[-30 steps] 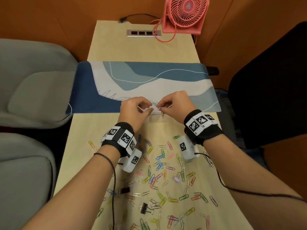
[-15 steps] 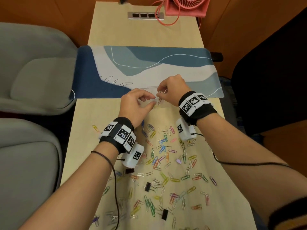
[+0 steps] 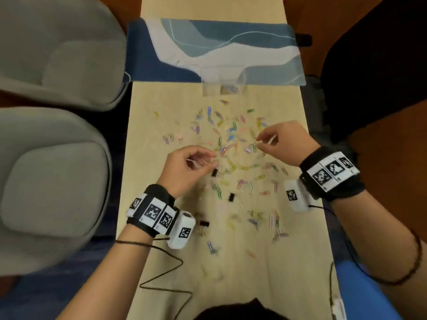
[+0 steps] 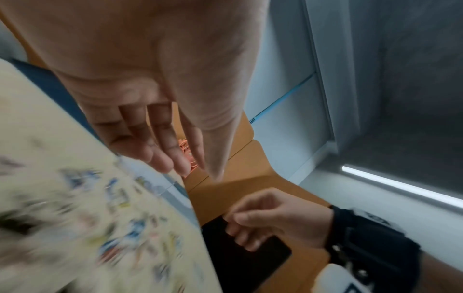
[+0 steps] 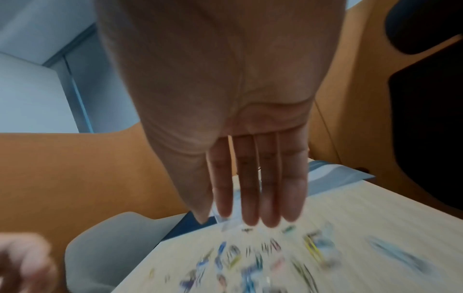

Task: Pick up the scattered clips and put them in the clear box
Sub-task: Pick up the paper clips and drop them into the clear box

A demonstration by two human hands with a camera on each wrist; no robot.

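Head view: scattered clips (image 3: 233, 158) are spread over the table (image 3: 288, 273); the clear box (image 3: 221, 85), clips inside, is set at the desk mat's (image 3: 161, 72) near edge.
Left wrist view: left hand (image 4: 160, 138), grip loose, nothing held.
Right wrist view: right hand (image 5: 250, 168), fingers (image 5: 269, 198) straight above the clips, grip empty.

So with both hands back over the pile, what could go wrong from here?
1. The clear box is hard to see at the desk mat's edge, so a drop may miss.
2. Paper clips overlap, so the right hand may lift a tangle and shed some.
3. The left hand hovers by a black binder clip; its wrist cable could drag clips.
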